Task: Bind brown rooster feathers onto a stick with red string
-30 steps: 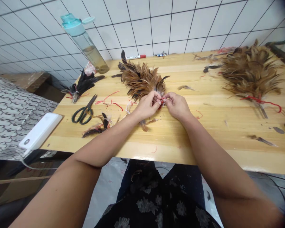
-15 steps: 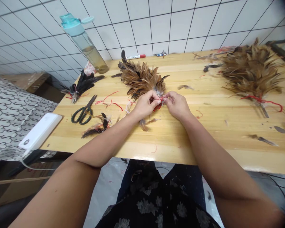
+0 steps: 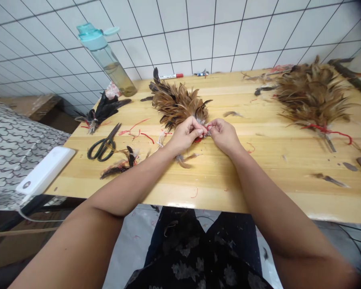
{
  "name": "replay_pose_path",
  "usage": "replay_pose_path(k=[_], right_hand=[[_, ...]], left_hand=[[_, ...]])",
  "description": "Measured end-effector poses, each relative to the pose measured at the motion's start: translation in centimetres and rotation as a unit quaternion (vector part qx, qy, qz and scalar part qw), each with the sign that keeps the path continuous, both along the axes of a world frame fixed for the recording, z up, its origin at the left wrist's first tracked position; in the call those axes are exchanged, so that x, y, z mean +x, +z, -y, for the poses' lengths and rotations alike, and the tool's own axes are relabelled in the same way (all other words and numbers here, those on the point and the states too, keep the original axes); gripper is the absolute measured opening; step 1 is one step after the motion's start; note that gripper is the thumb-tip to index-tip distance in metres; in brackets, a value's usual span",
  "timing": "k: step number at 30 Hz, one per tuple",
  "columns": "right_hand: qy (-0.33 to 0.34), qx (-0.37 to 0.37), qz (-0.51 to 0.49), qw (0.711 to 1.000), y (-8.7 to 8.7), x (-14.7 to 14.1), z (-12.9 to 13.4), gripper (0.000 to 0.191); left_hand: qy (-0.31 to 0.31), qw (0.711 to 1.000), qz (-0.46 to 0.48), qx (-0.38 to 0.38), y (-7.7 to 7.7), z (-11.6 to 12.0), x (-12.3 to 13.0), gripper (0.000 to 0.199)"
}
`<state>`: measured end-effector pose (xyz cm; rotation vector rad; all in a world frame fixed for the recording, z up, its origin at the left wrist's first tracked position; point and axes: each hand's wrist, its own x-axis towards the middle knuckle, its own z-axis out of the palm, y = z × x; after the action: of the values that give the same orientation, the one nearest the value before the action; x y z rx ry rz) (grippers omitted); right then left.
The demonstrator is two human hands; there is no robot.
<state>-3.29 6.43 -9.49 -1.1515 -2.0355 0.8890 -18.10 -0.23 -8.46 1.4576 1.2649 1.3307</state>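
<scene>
Table: pale wooden boards (image 3: 258, 192), set against a wall of white tiles with dark joints (image 3: 168, 36); red thread scraps and loose feathers are strewn over it.
Far left: a clear bottle with a turquoise top (image 3: 110, 64), part-full of yellowish liquid, near a bundle of black feathers (image 3: 101, 110); black-handled scissors (image 3: 109, 140) lie nearer the person, just above a ragged clump of dark feathers (image 3: 120, 164).
Left corner: a white, rounded-edged plastic box (image 3: 46, 170) with a pale cable.
By the wall: a white marker with a red cap (image 3: 171, 76), and a short blue-and-white item (too small for me to make out).
Middle: a bushy bundle of glossy brown feathers (image 3: 177, 104) lies on the boards, its gathered end toward the person and mostly hidden behind the fingers.
Left hand: thumb and forefinger (image 3: 186, 134) pressed together on red thread (image 3: 197, 140) at that end.
Right hand: thumb and forefinger (image 3: 224, 136) pinched on the thread, just beside the other hand.
Far right: a fuller brown feather bundle (image 3: 314, 96), bound in red, its stick-like stem bare.
Count: two brown bundles, one black, one pair of scissors, one bottle.
</scene>
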Motion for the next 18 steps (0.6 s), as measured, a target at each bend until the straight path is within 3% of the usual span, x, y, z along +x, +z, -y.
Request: replay_pose_path(k=[8, 18], right_hand=[[-0.045, 0.01, 0.013, 0.999, 0.38, 0.32, 0.08, 0.019], [-0.096, -0.001, -0.078, 0.992, 0.04, 0.55, -0.36, 0.019]], left_hand=[[0.011, 0.999, 0.045, -0.024, 0.02, -0.14, 0.16, 0.013], [0.011, 1.0, 0.026, 0.008, -0.74, -0.46, 0.02, 0.012]])
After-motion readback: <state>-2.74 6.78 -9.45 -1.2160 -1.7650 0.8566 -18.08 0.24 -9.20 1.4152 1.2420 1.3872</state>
